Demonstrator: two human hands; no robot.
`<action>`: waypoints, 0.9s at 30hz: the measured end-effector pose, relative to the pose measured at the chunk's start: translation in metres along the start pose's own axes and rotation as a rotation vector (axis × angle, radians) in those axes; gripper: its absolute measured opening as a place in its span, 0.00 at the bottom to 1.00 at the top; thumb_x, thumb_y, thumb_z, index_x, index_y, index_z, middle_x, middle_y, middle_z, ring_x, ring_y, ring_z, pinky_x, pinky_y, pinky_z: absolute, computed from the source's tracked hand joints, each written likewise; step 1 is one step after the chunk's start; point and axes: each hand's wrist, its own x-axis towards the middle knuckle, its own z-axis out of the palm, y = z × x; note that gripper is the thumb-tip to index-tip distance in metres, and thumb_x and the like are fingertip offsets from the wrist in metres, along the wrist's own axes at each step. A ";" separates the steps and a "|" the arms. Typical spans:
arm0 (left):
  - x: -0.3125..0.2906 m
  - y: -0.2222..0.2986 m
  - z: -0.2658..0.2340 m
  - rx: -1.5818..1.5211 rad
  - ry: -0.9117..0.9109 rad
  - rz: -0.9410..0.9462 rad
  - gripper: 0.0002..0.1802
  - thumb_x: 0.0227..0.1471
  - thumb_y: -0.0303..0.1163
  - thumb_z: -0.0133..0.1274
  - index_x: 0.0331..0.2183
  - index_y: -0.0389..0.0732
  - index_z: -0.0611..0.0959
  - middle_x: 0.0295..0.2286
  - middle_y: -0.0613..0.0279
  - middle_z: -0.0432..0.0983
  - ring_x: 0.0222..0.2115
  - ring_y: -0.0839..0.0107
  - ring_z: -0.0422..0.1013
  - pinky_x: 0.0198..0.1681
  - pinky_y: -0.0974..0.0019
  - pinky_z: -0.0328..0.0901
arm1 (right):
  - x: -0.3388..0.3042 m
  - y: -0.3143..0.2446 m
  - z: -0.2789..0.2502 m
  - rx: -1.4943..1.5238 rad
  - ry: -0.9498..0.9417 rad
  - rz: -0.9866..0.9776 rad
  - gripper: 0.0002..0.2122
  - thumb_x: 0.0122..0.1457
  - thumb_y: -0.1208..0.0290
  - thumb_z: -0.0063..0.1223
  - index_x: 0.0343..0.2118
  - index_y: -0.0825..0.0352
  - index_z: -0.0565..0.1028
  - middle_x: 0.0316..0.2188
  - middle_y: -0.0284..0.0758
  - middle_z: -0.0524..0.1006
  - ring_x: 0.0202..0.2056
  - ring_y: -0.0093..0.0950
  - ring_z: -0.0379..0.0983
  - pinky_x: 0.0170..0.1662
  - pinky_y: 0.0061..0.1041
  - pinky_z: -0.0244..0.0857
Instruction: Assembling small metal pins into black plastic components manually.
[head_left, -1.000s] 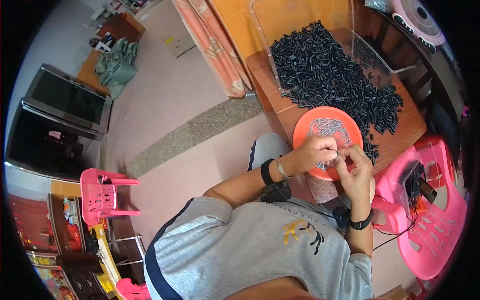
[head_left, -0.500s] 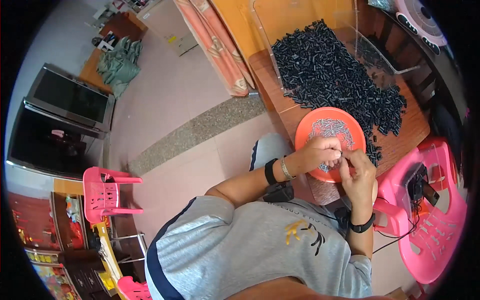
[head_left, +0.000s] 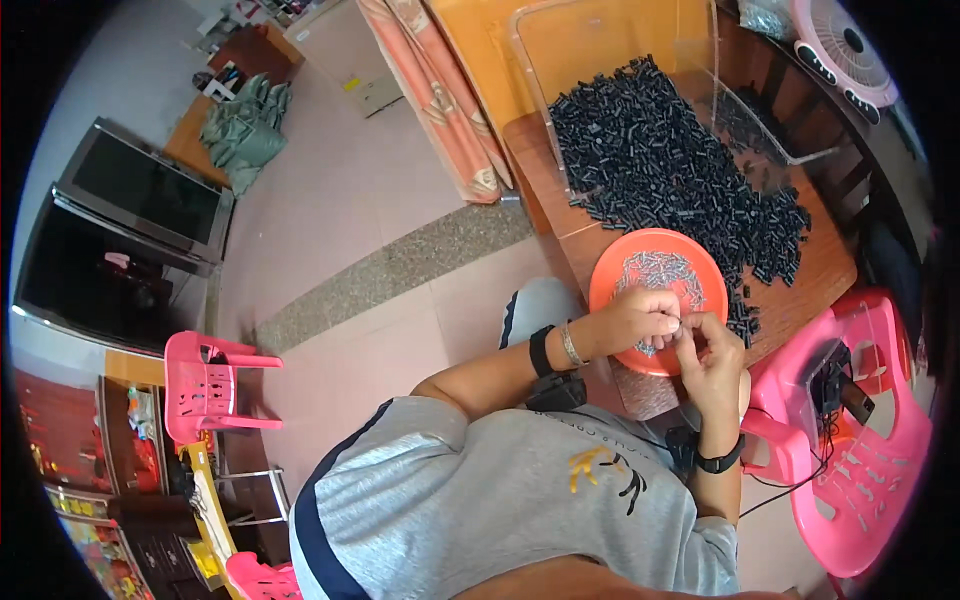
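Observation:
Over the orange bowl (head_left: pixel 606 268), my two hands meet fingertip to fingertip. My left hand (head_left: pixel 640 318) is closed, thumb and fingers pinched around a tiny dark piece at the meeting point. Thumb and forefinger of my right hand (head_left: pixel 714 360) press at the same spot from the other side. The piece is mostly covered by fingers, so its kind cannot be made out. Small silver metal pins or screws (head_left: pixel 660 269) lie loose in the bowl, partly hidden beneath my hands. Just beyond it spreads a big heap of short black cylindrical parts (head_left: pixel 655 150).
The heap spills from a clear plastic bin (head_left: pixel 545 110) onto the brown wooden table (head_left: pixel 815 255). A pink plastic chair (head_left: pixel 860 470) with cables and a dark device stands at right. A pink fan (head_left: pixel 850 45) is at far right; a curtain (head_left: pixel 440 100) hangs left of the table.
The whole view has shifted slightly, with the bowl and table a little lower in it. My hands stay together at the fingertips, the right fingers slightly more bent.

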 end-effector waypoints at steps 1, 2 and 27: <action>0.000 0.000 -0.001 0.020 0.002 0.005 0.11 0.52 0.35 0.46 0.26 0.38 0.75 0.20 0.66 0.72 0.22 0.80 0.68 0.25 0.74 0.64 | 0.001 -0.001 -0.001 -0.031 -0.007 -0.029 0.02 0.48 0.81 0.53 0.25 0.70 0.71 0.18 0.38 0.73 0.20 0.26 0.72 0.24 0.22 0.64; 0.000 -0.002 0.000 0.037 0.003 0.033 0.11 0.52 0.35 0.46 0.26 0.37 0.75 0.20 0.66 0.72 0.21 0.79 0.68 0.25 0.74 0.64 | 0.001 0.001 -0.001 -0.058 -0.013 -0.066 0.02 0.48 0.81 0.52 0.25 0.70 0.71 0.18 0.39 0.73 0.19 0.27 0.72 0.23 0.23 0.64; -0.023 0.019 0.007 -0.076 -0.032 0.014 0.11 0.57 0.36 0.43 0.29 0.39 0.73 0.26 0.68 0.71 0.27 0.80 0.68 0.30 0.76 0.63 | -0.011 -0.020 0.001 -0.033 0.061 -0.141 0.04 0.48 0.83 0.52 0.29 0.71 0.73 0.21 0.41 0.74 0.23 0.32 0.73 0.27 0.26 0.65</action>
